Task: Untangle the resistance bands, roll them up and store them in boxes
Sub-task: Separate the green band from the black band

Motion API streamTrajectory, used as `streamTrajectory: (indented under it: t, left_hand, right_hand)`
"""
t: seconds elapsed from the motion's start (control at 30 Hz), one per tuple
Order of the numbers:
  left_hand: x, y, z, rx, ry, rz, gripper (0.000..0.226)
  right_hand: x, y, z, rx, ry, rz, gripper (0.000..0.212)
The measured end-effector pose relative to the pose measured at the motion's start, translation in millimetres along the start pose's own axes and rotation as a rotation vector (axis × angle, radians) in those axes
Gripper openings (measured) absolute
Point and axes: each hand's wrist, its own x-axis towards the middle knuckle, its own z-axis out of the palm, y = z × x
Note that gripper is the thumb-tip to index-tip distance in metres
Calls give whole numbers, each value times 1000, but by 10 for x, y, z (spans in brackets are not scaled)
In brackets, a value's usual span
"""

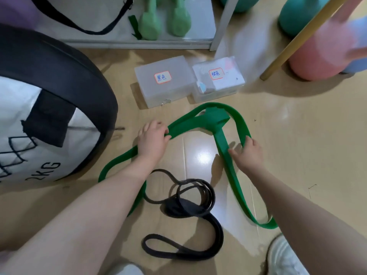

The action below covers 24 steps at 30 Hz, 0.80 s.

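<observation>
- Light wooden laminate floor (297, 155) carries everything; glare patch near centre.
- Big round white bag with black rim and "2KG" print (39, 116) fills the left side, resting on the floor.
- Wide flat green rubber resistance band (223, 141) lies in a big loop across mid-floor, knotted at its far end just in front of the boxes; one strand runs under the left forearm, another trails down to the lower right.
- Thin black rubber resistance band (190, 205), tangled in several coils, lies on the floor between the two forearms, apart from both hands; it touches the green band at its left edge.
- Pink kettlebell (317, 56) and teal kettlebell (297, 14) stand upper right, a yellow wooden pole (294, 42) slanting in front of them.
- Two pale green dumbbells (164, 20) sit on a white shelf base at top.
- Translucent plastic lidded box with black-ink label (164, 82) sits just beside a clear plastic lidded box with blue-ink label (218, 80); both closed.
- Left hand (153, 139): fingers curled, grasping the green band's left strand.
- Right hand (248, 153): fingers pinching the band's outer right strand, thumb reaching to the inner strand.
- White shoe (282, 257) at lower right.
</observation>
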Motion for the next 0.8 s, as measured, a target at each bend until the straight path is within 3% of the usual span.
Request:
streamTrajectory:
  t: [0.13,0.33,0.47,0.63,0.8]
  left_hand:
    - [88,-9,158,87,-55,-84,73]
    - [114,17,226,75,-1,-85,35]
    - [-62,84,251,22,-53,-69,39]
    - [-115,124,193,3,-55,-72,40]
    - [-33,531,-64,-15,-11,-69,42]
  right_hand:
    - [163,252,78,-48,-27,102,80]
    - [154,219,251,92,-8,129,95]
    - [-68,97,316,27,29,-17,85]
    - [-229,-55,482,-161,80,-160,29]
    - [-153,37,264,140,47,-77,28]
